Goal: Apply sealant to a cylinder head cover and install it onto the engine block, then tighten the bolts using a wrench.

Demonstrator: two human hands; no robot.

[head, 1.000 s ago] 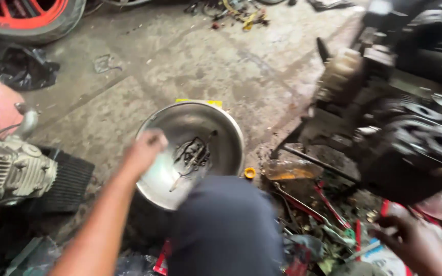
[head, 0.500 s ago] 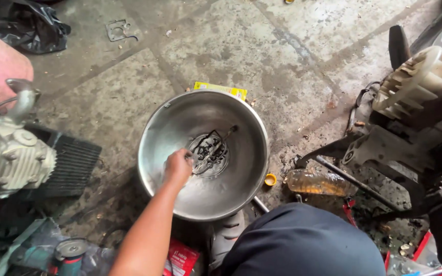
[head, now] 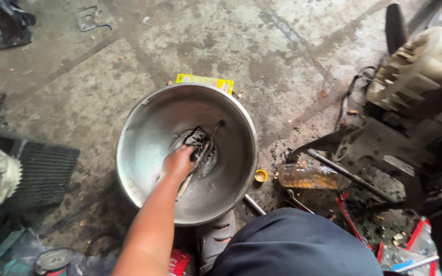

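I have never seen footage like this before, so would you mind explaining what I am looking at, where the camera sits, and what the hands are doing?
The picture comes from a camera worn on a person's head, looking down at a grimy concrete floor. There is no machine at work, only bare hands. The left hand reaches into a large steel bowl and grips a thin tool among dark metal parts at the bottom. The right hand is out of view. The dark shape at the lower edge is the person's knee. Around the bowl lie a plastic bottle on its side, a small yellow cap, a yellow packet behind the rim, and a finned engine block at the right.
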